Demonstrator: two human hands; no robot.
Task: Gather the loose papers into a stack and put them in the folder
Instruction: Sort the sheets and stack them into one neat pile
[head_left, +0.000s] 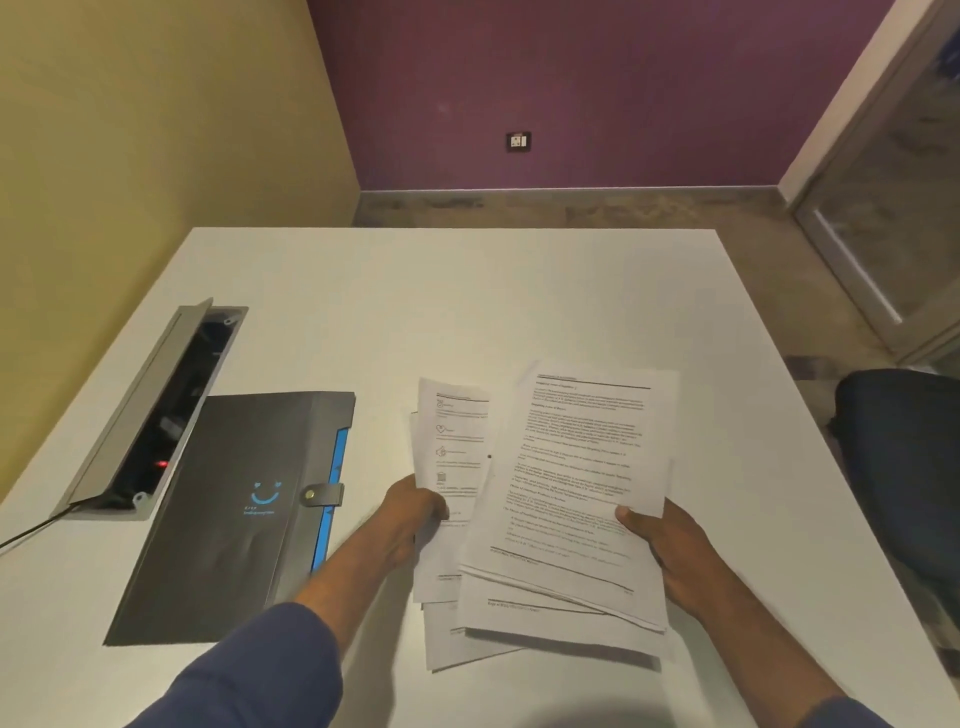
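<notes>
Several printed white papers (566, 483) are fanned unevenly, lifted a little above the white table (467, 301). My left hand (413, 514) grips the left edge of the papers. My right hand (670, 545) grips the right edge, thumb on the top sheet. The sheets overlap at different angles and their edges are not aligned. A dark grey folder (239, 514) with a blue side strip, a blue smile logo and a snap strap lies flat and closed to the left of my left hand.
An open grey cable box (150, 410) with a red light is set in the table behind the folder, a black cable trailing off its near end. A dark chair (904, 467) stands at the table's right edge.
</notes>
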